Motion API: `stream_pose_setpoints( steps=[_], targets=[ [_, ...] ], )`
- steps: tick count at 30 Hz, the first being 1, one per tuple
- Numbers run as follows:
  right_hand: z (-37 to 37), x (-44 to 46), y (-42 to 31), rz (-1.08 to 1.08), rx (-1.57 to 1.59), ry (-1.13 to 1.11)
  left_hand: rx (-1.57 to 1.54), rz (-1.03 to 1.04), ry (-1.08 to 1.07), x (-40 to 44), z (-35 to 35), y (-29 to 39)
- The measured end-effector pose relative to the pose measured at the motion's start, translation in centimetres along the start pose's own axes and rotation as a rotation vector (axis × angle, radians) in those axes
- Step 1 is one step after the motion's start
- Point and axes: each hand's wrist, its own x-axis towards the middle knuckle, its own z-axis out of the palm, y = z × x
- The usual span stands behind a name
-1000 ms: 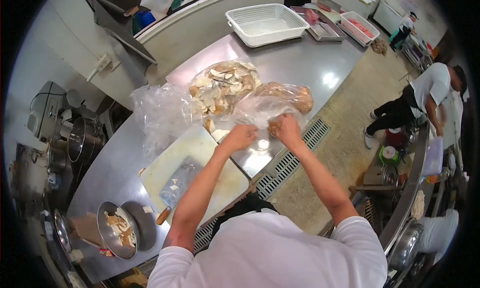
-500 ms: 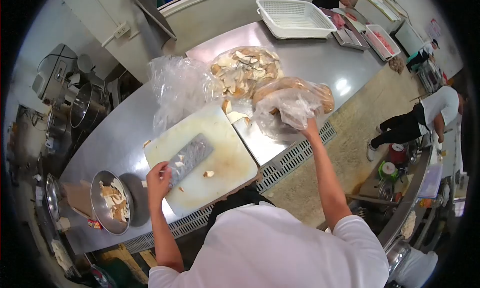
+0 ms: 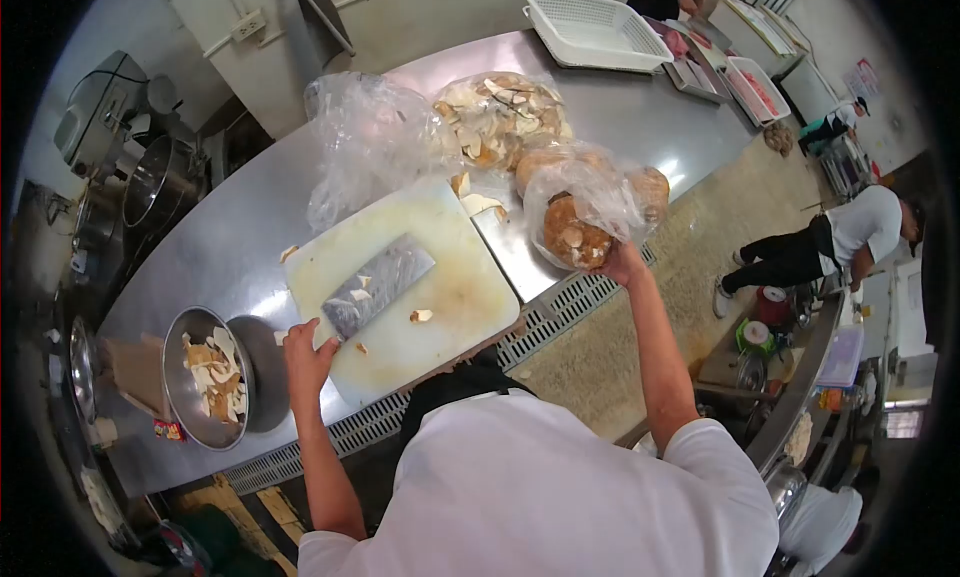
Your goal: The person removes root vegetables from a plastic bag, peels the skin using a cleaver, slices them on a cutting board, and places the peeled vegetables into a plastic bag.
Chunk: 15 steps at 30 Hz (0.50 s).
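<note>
Several cut pieces occupy the bowl, the right grip holds a seemingly whole brown lump, left grip closure indeterminate

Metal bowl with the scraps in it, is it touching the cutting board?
Apart. The head view shows a strip of steel tabletop between the metal bowl's rim and the cutting board.

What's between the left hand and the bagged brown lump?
The white cutting board, with a cleaver blade and pale scraps on it, then metal tabletop; the head view shows it.
</note>
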Motion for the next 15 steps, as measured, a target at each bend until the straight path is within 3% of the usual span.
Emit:
stream_pose_setpoints(
  steps=[2, 6, 8, 11, 12, 15],
  targets=[
    [-0.2, -0.7, 0.3, -0.01, 0.114, -0.151, 0.001, -0.025, -0.045, -0.3, 0.4, -0.1],
    [0.1, -1.9, 1.0, -0.045, 0.266, -0.21, -0.011, -0.108, -0.142, -0.5, 0.5, -0.2],
    [-0.4, -2.3, 1.8, -0.101, 0.467, -0.697, -0.001, -0.107, -0.152, -0.5, 0.8, -0.6],
    [-1.1, -1.9, 4.0, -0.246, 0.23, -0.596, 0.011, -0.109, -0.169, -0.5, 1.3, -0.9],
    [0.2, -3.6, 3.1, -0.191, 0.111, -0.395, 0.011, -0.117, -0.178, -0.5, 1.5, -0.9],
    [2.9, -6.1, 1.5, -0.165, -0.153, -0.234, 0.03, -0.113, -0.143, -0.7, 2.7, -2.2]
  ],
)
